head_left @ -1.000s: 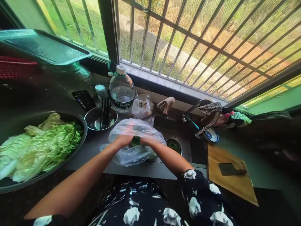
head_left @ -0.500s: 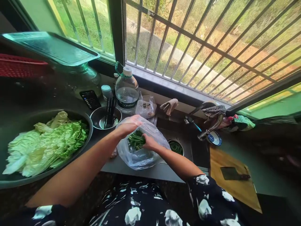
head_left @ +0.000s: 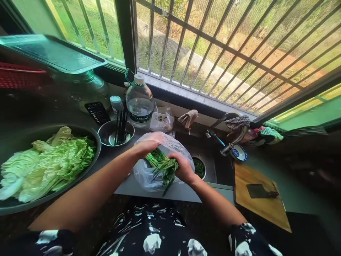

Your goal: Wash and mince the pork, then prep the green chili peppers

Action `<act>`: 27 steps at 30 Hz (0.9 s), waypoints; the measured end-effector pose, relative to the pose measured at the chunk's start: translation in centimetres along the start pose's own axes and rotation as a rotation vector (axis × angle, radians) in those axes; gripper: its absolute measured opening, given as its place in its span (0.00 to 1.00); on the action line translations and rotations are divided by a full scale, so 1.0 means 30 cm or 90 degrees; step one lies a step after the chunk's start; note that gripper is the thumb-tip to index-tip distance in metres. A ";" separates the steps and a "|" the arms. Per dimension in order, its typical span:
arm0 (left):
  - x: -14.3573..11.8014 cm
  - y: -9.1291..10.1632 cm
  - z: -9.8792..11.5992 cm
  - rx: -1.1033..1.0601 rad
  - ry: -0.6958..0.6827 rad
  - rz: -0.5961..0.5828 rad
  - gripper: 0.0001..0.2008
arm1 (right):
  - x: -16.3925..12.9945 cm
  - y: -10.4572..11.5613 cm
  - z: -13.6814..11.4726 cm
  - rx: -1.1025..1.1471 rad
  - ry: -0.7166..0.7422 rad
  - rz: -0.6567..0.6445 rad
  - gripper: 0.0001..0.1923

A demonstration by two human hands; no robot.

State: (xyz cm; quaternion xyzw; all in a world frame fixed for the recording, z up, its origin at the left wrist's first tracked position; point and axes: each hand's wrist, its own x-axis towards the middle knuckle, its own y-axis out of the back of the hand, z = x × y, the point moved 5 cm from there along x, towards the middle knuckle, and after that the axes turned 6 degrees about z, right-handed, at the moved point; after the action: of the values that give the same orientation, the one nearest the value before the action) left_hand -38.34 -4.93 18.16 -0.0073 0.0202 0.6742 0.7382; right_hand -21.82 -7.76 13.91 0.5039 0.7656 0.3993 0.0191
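A clear plastic bag (head_left: 148, 176) sits on the grey counter beside the sink. My left hand (head_left: 146, 144) grips the bag's upper rim and holds it apart. My right hand (head_left: 182, 167) is closed around a bunch of green stalks (head_left: 161, 166) that sticks halfway out of the bag's mouth. The lower ends of the stalks hang past the bag toward me.
A big metal basin of cabbage leaves (head_left: 46, 166) fills the left. Behind the bag stand a small steel bowl with chopsticks (head_left: 115, 132), a water bottle (head_left: 139, 104) and a phone (head_left: 97, 112). The sink (head_left: 206, 164) and tap (head_left: 234, 141) lie right, then a wooden board with a cleaver (head_left: 261, 191).
My right hand went into the bag, closed on the green stalks and has drawn them partly out to the right. My left hand kept hold of the bag's rim.
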 end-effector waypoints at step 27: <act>-0.374 0.100 -0.034 0.397 -0.270 0.441 0.18 | -0.064 0.315 -0.014 0.426 -0.143 0.398 0.08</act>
State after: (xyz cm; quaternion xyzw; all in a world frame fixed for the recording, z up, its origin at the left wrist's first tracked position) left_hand -42.37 -15.85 17.64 0.3575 0.0711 0.8280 0.4262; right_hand -13.90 -7.89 19.43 0.7289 0.6570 0.0601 -0.1828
